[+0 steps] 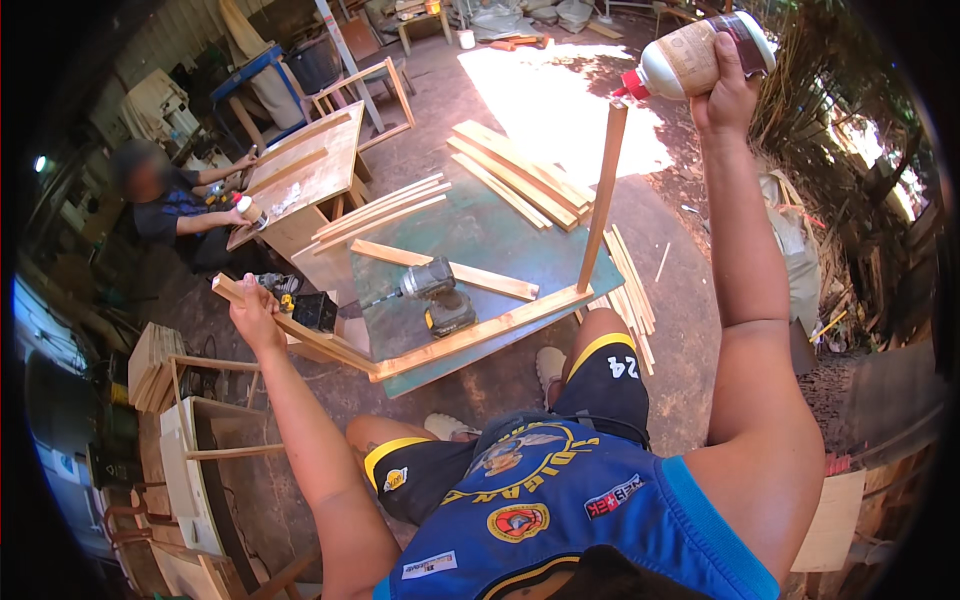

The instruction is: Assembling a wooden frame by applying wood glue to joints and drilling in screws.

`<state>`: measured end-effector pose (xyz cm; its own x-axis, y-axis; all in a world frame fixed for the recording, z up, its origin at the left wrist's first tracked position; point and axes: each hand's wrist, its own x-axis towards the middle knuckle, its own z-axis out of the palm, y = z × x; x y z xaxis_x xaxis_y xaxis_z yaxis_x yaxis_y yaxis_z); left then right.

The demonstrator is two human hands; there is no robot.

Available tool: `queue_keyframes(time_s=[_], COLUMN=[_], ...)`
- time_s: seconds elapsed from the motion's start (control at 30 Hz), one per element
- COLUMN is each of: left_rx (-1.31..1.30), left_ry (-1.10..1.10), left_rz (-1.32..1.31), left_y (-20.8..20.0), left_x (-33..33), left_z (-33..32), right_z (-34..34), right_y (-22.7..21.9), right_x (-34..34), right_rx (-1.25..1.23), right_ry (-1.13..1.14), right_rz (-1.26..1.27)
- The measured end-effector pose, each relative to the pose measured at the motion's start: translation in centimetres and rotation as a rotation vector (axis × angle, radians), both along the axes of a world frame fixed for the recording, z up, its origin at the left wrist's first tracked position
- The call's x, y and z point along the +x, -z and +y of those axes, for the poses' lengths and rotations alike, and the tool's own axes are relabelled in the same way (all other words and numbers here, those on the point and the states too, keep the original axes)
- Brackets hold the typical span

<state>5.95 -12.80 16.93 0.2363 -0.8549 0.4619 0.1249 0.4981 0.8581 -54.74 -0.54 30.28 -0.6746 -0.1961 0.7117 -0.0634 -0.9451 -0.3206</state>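
Observation:
A wooden frame (480, 333) of three joined strips rests on the green-topped table (480, 225), its two end pieces rising from a long bottom piece. My left hand (257, 318) is closed around the end of the left piece. Up at the right, my right hand (728, 100) grips a white glue bottle (690, 58) with a red nozzle. The bottle is tipped, its nozzle at the top end of the right upright piece (605, 190). Behind the long piece, a cordless drill (437, 295) lies on the table beside a loose wooden strip (450, 268).
Several wooden strips (520, 175) lie at the table's far side, with thinner ones (632, 290) at its right. A person (170, 195) sits at a wooden workbench (300, 170) on the left, holding a glue bottle. Stacked boards (155, 365) stand lower left.

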Motion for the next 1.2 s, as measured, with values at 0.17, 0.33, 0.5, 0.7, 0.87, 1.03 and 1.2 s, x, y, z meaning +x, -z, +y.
queue_keyframes(time_s=[0.17,0.33,0.5,0.7,0.87,1.03,1.2], left_rx=[-0.004,0.037,0.013,0.002,0.043,0.012,0.011], left_ry=[0.014,-0.021,-0.044,-0.048,-0.022,0.021,0.004], left_rz=[-0.006,0.024,-0.052,-0.059,-0.039,-0.011,0.044], left_y=[-0.1,0.5,0.4,0.0,0.3,0.1,0.5], left_x=[-0.2,0.4,0.8,0.5,0.6,0.1,0.3], left_z=[0.1,-0.6,-0.4,0.2,-0.6,-0.2,-0.6], right_z=[0.0,-0.3,-0.3,-1.1,-1.5,-1.3,-1.3], right_y=[0.2,0.2,-0.2,2.2,2.0,0.7,-0.1], right_x=[-0.8,-2.2,-3.5,-4.6,-3.9,-2.1,-0.7], right_rx=[-0.017,0.020,0.151,0.228,0.138,0.055,0.085], right_ry=[-0.051,-0.116,-0.119,-0.146,-0.108,-0.167,-0.165], right_rz=[-0.087,-0.348,-0.293,-0.207,-0.355,-0.307,-0.387])
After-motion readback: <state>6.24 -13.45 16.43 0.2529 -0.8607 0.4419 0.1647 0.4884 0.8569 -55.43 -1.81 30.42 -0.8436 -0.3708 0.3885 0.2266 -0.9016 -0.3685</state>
